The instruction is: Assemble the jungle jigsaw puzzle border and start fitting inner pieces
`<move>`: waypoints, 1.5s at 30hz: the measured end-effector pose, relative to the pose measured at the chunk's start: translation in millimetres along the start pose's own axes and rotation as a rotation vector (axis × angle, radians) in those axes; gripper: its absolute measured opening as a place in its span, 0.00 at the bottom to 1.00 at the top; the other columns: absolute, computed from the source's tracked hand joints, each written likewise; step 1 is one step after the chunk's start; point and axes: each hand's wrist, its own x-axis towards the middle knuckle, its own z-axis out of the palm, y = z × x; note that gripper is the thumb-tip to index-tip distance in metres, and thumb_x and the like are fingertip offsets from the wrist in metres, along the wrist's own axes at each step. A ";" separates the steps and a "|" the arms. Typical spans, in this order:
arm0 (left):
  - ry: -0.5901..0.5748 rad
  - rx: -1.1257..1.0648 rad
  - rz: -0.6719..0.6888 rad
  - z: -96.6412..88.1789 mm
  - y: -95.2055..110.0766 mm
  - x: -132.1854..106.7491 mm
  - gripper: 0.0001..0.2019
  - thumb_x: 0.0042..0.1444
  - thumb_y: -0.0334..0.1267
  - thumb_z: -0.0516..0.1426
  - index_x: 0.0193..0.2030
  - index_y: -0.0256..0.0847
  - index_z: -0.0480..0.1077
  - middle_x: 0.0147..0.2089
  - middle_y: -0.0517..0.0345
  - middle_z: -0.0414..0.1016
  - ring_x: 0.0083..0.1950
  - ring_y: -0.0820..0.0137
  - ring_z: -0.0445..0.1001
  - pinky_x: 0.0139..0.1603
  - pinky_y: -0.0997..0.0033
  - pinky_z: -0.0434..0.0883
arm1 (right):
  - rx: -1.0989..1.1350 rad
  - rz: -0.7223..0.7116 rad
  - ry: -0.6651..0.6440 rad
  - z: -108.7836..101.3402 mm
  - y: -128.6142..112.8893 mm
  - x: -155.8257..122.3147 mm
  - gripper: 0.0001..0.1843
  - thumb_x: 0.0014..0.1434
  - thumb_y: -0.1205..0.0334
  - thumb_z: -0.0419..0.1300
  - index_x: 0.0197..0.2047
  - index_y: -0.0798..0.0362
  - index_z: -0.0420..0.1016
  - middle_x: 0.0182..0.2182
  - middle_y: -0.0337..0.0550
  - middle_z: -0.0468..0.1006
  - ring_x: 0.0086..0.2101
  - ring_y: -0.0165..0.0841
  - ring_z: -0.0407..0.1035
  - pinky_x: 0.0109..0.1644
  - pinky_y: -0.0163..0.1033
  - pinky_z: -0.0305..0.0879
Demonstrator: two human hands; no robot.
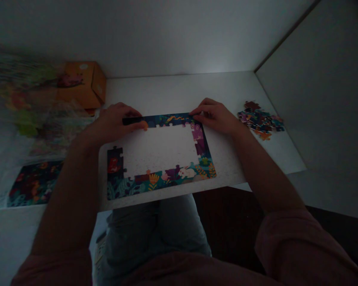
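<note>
A partly joined jigsaw border with dark, leafy artwork lies on the white table, its middle showing bare tabletop. Along its bottom strip a white rabbit can be seen; the right side has a purple figure. My left hand is closed at the top-left corner, thumb and forefinger on a dark puzzle piece there. At the top-right corner, my right hand pinches the edge of the border between thumb and fingers. A gap shows in the left side, below my left hand.
Loose puzzle pieces are heaped at the right near the wall. An orange box stands back left beside clear plastic packaging. A printed picture sheet lies at the left, partly behind my forearm.
</note>
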 end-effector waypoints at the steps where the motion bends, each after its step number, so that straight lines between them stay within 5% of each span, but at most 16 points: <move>1: -0.004 -0.005 0.005 0.3 0.1 0.2 0.23 0.71 0.62 0.63 0.58 0.49 0.85 0.58 0.47 0.86 0.63 0.46 0.81 0.69 0.51 0.75 | -0.007 -0.004 0.000 2.7 -0.6 0.8 0.21 0.77 0.35 0.73 0.59 0.40 0.95 0.46 0.49 0.79 0.44 0.49 0.73 0.51 0.55 0.74; 15: 0.079 -0.152 -0.194 -8.6 -0.4 -10.9 0.18 0.71 0.58 0.65 0.56 0.50 0.87 0.46 0.49 0.88 0.52 0.51 0.85 0.54 0.56 0.81 | -0.006 0.071 0.008 8.9 -6.6 0.0 0.33 0.67 0.15 0.70 0.57 0.28 0.97 0.47 0.54 0.77 0.52 0.61 0.72 0.60 0.70 0.76; 26: 0.059 -0.210 -0.146 -4.2 -30.5 -7.5 0.10 0.64 0.50 0.69 0.47 0.50 0.86 0.42 0.52 0.88 0.49 0.53 0.87 0.52 0.58 0.81 | -0.011 0.013 0.055 12.5 -9.5 -1.9 0.21 0.73 0.27 0.73 0.51 0.30 0.96 0.49 0.52 0.79 0.53 0.58 0.72 0.66 0.71 0.70; 34: 0.061 -0.208 -0.105 -4.9 -28.9 -13.0 0.06 0.66 0.45 0.65 0.44 0.49 0.83 0.42 0.52 0.88 0.48 0.54 0.85 0.53 0.57 0.80 | -0.031 0.060 0.091 14.6 -15.4 -0.5 0.23 0.69 0.27 0.75 0.51 0.34 0.93 0.44 0.51 0.79 0.51 0.57 0.70 0.65 0.69 0.68; 37: 0.168 -0.136 -0.074 -6.5 -25.8 -12.6 0.06 0.68 0.45 0.66 0.45 0.48 0.84 0.46 0.49 0.88 0.52 0.53 0.84 0.58 0.55 0.79 | -0.050 0.090 0.138 15.4 -20.5 0.5 0.26 0.68 0.26 0.74 0.55 0.35 0.90 0.42 0.50 0.80 0.48 0.56 0.70 0.62 0.67 0.69; 41: 0.482 -0.144 -0.061 -19.9 -13.7 -15.7 0.09 0.76 0.44 0.63 0.53 0.45 0.84 0.53 0.46 0.88 0.52 0.55 0.84 0.60 0.54 0.79 | -0.094 0.121 0.181 16.0 -26.6 1.6 0.28 0.66 0.23 0.73 0.54 0.35 0.86 0.40 0.47 0.81 0.48 0.56 0.72 0.61 0.65 0.68; 45: 0.443 -0.105 -0.132 -27.7 11.4 -54.7 0.12 0.79 0.48 0.64 0.57 0.44 0.82 0.54 0.45 0.89 0.53 0.51 0.86 0.61 0.50 0.80 | -0.102 0.115 0.157 15.9 -26.5 1.7 0.27 0.65 0.24 0.73 0.49 0.36 0.83 0.40 0.45 0.80 0.47 0.53 0.71 0.60 0.61 0.65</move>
